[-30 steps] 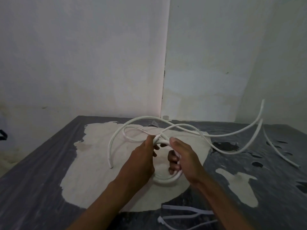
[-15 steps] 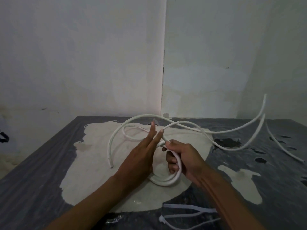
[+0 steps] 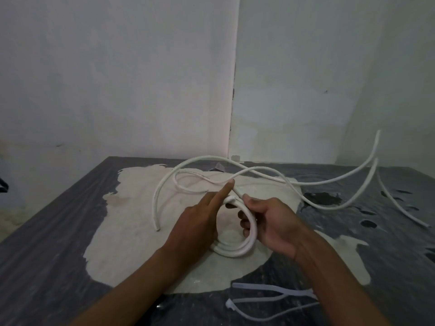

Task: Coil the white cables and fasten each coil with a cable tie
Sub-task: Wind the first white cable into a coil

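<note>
My right hand (image 3: 270,222) grips a small coil of white cable (image 3: 237,249) at its right side, fingers curled through the loop. My left hand (image 3: 200,222) lies flat against the coil's left side, its fingers straight and pointing away from me, the fingertip touching a cable strand. Loose lengths of the white cable (image 3: 164,184) arc left over the table, and two more strands (image 3: 353,177) rise to the right. White cable ties (image 3: 270,300) lie at the near edge, under my right forearm.
The table (image 3: 58,243) is dark grey with a large worn pale patch in its middle. Another white cable end (image 3: 400,208) lies at the far right. Pale walls meet in a corner behind the table.
My left hand let go of the cable and straightened its fingers beside the coil. My right hand kept its grip and the coil stayed in place.
</note>
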### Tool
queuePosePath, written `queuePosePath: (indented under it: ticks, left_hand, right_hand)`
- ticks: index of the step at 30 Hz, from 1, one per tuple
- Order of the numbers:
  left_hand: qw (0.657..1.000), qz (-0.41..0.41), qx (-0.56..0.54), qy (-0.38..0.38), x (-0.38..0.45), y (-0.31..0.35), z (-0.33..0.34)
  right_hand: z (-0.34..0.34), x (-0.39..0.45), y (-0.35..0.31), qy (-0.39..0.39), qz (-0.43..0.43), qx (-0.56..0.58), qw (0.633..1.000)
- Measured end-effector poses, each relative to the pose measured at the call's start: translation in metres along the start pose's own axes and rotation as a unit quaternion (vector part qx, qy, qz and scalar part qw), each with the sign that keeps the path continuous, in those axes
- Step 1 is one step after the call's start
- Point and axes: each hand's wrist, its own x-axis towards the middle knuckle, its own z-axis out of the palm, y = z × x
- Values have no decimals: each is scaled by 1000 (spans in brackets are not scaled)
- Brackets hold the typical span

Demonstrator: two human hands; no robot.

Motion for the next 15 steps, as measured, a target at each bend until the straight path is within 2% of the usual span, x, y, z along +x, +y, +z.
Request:
queuePosePath:
  ticks: [4,9,14,15]
  left_hand:
    - [997,-66,-15,23,-1,4,-2]
    - [994,-95,-6,45,2,5,4]
    - [994,-98,5,48,-7,4,8]
    - [994,-95,10,47,-8,4,8]
  right_hand:
    - [1,1,1,68,-35,-157,985]
    - [1,-2,-10,115,-94,-214,966]
    - [8,-6,0,114,-220,-385,889]
    - [10,-6,1,127,-223,-387,886]
